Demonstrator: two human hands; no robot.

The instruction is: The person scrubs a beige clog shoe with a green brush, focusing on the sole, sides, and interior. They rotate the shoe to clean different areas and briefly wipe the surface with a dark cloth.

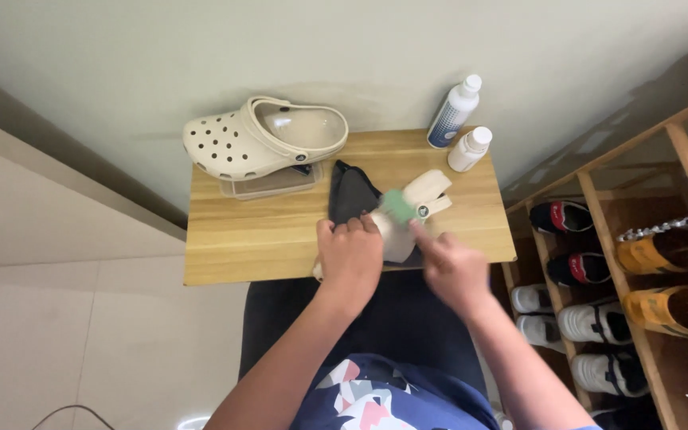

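Pressing down on a beige clog [408, 219], the left hand [349, 259] lies flat over it (a dark cloth [352, 195] underneath). The right hand [451, 267] pinches a green sponge [397, 205] against the clog.

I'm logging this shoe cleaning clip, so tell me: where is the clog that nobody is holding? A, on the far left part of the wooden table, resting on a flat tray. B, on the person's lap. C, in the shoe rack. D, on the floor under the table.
A: the free beige clog sits at the back left of the wooden table on a flat tray, away from both hands.
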